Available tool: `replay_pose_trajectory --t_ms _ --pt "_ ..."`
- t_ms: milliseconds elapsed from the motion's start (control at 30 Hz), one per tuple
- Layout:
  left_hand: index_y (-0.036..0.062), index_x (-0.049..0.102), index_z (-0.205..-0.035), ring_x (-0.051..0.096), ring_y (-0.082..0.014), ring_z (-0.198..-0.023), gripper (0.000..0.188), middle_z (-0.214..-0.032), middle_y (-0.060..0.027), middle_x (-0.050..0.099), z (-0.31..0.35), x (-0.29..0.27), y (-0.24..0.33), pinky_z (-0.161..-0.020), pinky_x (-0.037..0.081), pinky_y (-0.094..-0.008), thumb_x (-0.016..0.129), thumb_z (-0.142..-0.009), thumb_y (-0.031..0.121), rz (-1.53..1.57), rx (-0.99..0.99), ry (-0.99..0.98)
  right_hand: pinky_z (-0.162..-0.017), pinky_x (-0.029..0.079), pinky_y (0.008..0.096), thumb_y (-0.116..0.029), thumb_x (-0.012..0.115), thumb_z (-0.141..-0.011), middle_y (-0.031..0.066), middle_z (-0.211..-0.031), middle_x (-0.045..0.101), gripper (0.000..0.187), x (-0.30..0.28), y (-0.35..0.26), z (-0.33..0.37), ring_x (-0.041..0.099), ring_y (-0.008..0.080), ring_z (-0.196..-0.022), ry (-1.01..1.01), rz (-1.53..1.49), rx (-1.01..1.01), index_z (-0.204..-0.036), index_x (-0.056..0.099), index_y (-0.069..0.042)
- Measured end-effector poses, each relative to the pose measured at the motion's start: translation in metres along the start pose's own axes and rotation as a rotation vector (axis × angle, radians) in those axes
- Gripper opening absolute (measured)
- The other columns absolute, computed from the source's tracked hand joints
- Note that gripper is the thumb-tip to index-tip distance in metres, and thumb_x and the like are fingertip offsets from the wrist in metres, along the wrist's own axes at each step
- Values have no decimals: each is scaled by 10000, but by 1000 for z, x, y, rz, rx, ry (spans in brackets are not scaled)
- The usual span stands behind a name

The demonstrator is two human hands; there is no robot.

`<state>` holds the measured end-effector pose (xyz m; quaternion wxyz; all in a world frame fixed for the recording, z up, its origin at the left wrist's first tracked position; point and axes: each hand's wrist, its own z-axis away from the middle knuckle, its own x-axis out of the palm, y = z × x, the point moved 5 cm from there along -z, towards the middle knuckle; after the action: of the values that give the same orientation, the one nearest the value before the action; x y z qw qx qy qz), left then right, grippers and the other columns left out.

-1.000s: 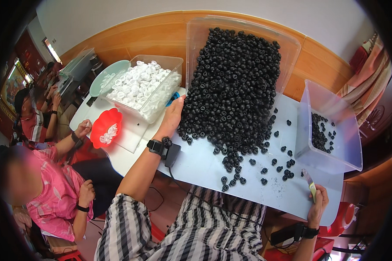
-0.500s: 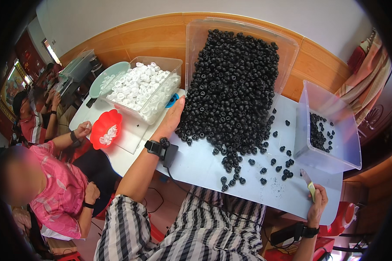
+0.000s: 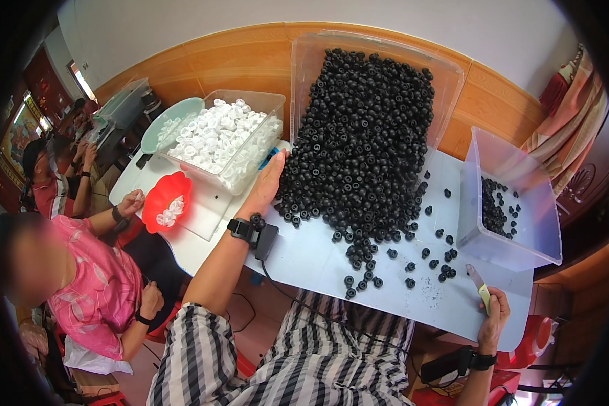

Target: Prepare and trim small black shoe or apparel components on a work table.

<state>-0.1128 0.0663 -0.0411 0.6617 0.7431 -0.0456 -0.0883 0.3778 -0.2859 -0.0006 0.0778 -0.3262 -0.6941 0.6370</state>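
A large heap of small round black knob-like pieces (image 3: pixel 358 145) spills from a clear plastic bin (image 3: pixel 446 71) tipped toward me onto the pale table. My left hand (image 3: pixel 271 179) stands on edge along the heap's left side, fingers stretched out, nothing visible in it. Part of its fingers is hidden from this angle. At the table's right front edge my right hand (image 3: pixel 495 310) is closed round the yellow-green handle of a knife (image 3: pixel 481 289). Its blade points up and away over the table. Several loose black pieces (image 3: pixel 446 272) lie left of the blade, with dark crumbs nearby.
A translucent tub (image 3: pixel 511 247) holding some black pieces stands at the right. Left of the heap is a clear box (image 3: pixel 267 145) of white plastic pieces (image 3: pixel 216 135), beside a pale green basin (image 3: pixel 152 139). A person in pink (image 3: pixel 91 284) sits at left by a red bowl (image 3: pixel 152 220).
My two hands keep almost the same places, the right still holding the knife. The view has shifted slightly. The neighbouring person's hand by the red bowl has moved a little.
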Motion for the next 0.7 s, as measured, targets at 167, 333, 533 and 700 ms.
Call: replay_pose_trajectory --t_ms 167,333,533,700 --pt "-77 279 -1494 300 -237 -1443 755 -1546 -171 341 -7 -1 -9 -1198 194 -347 303 -1048 532 109 -13 -28 -726 385 238 -255 500 -981 20 -872 614 306 0 1 0 495 86 -757 9 -14 5 -1038 653 4" --pt "-57 260 -1509 284 -223 -1454 755 -1569 -154 308 -7 2 -4 -1198 190 -332 309 -1046 537 86 -2 -55 -727 384 237 -259 501 -977 20 -877 613 311 0 0 1 495 87 -760 1 -15 12 -1041 652 6" --pt "-44 197 -1532 192 -248 -1492 794 -1604 -177 217 2 11 12 -1208 143 -325 330 -1031 559 -198 50 -102 -728 381 235 -258 493 -976 17 -876 609 314 -1 0 1 493 86 -765 -3 2 -1 -1040 651 6" --pt "-56 145 -1536 109 -291 -1513 846 -1616 -219 140 2 17 6 -1217 96 -343 335 -1017 584 -323 51 -108 -730 384 233 -241 491 -978 16 -878 609 300 -1 1 0 497 85 -766 0 10 9 -1040 651 5"
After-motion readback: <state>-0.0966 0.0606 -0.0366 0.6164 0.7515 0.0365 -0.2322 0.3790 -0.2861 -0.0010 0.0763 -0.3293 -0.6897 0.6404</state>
